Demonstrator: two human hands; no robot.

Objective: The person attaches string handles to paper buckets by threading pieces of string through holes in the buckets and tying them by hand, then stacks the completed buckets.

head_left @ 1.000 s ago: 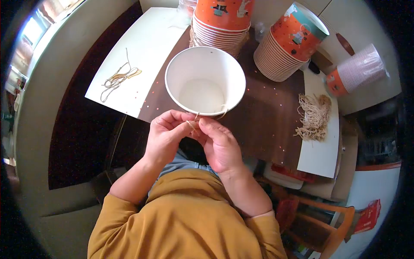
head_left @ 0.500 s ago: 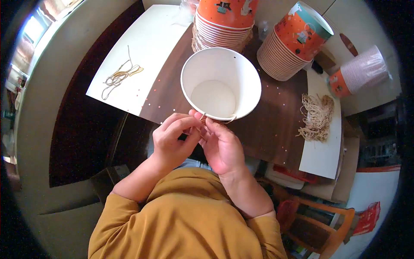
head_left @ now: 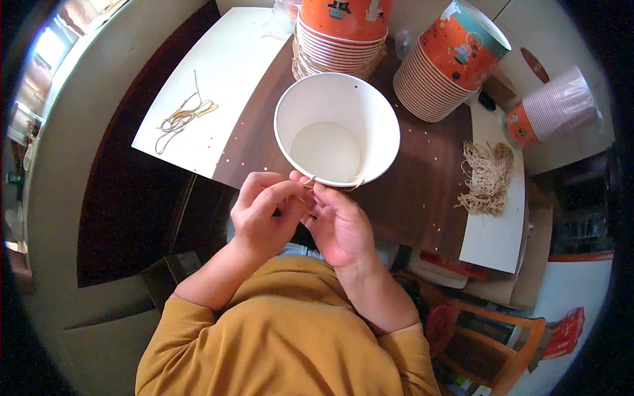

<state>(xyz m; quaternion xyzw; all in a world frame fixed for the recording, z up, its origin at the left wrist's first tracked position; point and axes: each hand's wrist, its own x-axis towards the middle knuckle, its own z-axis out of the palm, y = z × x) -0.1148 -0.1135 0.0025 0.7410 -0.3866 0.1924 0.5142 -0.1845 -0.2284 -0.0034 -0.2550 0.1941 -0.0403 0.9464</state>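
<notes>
Both hands, fingers tight on string, speckled brown tabletop ahead, wooden chair at right

The white bucket looks to me like smooth coated paper, nearly matt, and the thin cord at its near rim like twisted fibre. I read the bench as dark wood grain with a soft sheen. The far-right bucket stack shows smooth printed paper; glossy clear plastic film wraps another beyond it. The twine bundle looks rough, the near mustard top soft matt cloth.
</notes>
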